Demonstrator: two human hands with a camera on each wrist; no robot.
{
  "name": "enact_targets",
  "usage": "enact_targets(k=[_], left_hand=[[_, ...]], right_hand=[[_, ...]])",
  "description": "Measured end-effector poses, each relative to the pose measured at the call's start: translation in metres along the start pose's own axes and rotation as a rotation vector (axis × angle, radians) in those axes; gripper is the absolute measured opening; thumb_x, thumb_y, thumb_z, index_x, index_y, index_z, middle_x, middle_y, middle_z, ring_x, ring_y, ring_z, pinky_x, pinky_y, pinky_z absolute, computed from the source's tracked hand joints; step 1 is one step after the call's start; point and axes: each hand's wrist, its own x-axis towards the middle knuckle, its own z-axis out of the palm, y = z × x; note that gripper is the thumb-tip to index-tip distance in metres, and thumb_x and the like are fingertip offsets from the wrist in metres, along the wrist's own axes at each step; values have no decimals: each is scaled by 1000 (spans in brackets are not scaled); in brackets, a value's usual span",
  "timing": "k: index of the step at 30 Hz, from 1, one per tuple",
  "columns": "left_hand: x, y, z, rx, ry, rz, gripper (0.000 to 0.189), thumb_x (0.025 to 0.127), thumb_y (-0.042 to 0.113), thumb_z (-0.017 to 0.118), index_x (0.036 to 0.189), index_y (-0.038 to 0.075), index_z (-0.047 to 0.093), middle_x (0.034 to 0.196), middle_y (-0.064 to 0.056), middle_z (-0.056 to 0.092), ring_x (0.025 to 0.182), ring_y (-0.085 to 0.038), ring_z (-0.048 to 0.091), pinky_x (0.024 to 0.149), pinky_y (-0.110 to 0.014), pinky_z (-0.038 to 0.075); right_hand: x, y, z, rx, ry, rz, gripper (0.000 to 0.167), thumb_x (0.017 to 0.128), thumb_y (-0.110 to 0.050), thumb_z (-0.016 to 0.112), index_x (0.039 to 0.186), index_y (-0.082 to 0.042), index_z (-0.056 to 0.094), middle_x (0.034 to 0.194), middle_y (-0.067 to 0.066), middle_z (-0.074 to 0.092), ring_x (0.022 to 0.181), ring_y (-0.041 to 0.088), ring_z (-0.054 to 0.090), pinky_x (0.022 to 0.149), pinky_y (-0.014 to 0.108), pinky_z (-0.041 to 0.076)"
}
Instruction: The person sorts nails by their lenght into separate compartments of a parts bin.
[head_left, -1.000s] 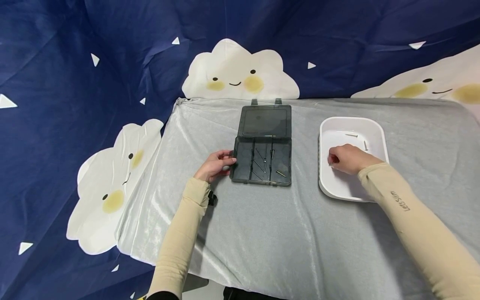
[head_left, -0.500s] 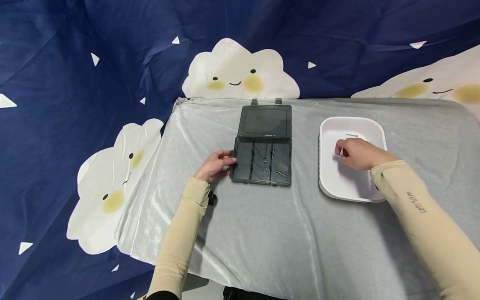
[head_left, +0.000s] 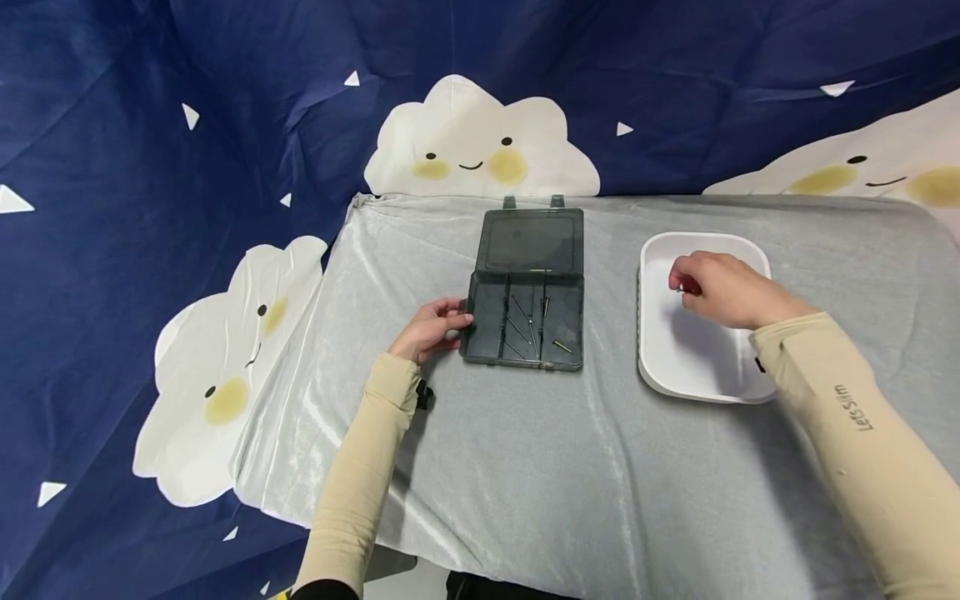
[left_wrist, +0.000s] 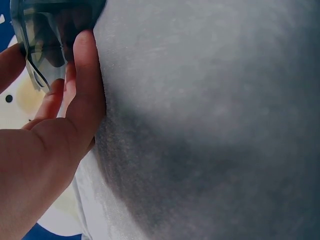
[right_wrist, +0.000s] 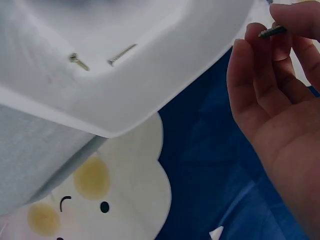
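Note:
At the left side of a dark translucent organizer box (head_left: 486, 329), my left hand (head_left: 427, 332) grips the wall, thumb over the rim and fingers against the outside. The hinged lid (head_left: 531, 242) lies back. Several long screws (head_left: 518, 335) lie in the middle compartment, and a short brass-coloured screw (head_left: 562, 347) in the right one. Over the white tray (head_left: 646, 342), my right hand (head_left: 723, 290) pinches a small screw (right_wrist: 272, 32) between thumb and fingers. Two loose screws, one short (right_wrist: 79, 62) and one longer (right_wrist: 122, 55), lie in the tray; the head view hides them behind the hand.
A grey cloth (head_left: 525, 467) covers the table under the box and tray. Behind and to the left hangs a dark blue curtain (head_left: 285, 50) with white clouds (head_left: 480, 125). A strip of cloth separates the box from the tray.
My right hand has risen from the middle of the tray toward its back, a screw now visible in its fingertips. My left hand and the box have stayed put.

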Motion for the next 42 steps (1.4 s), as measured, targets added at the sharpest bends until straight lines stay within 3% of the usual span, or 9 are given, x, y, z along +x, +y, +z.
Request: enact_targets(k=[17,30,42], left_hand=[[0,1,0,2,-2,9,51,93,10,64,140,7,46,121,-8,57,90,-13,58,58,-21,53],[0,0,1,-15,4,7,51,92,9,64,139,7,47,118,-7,58,90,-14,58,58,-22,53],[2,-2,0,-18,6,8,52,92,9,65,140,6,46,120,-9,58,88,-13,59,58,-21,53]], right_hand=[[11,-30,-12,34,203,-150,21,77,5,68,91,-11,67,79,-2,59,71,14,54,66,31,43],[28,-56,-1,155,328,-142,15,81,3,67,92,-6,70,78,1,61,74,14,53,68,24,41],[42,-71,17,303,389,-47,14,82,1,69,92,-7,73,82,4,65,74,12,55,67,15,42]])
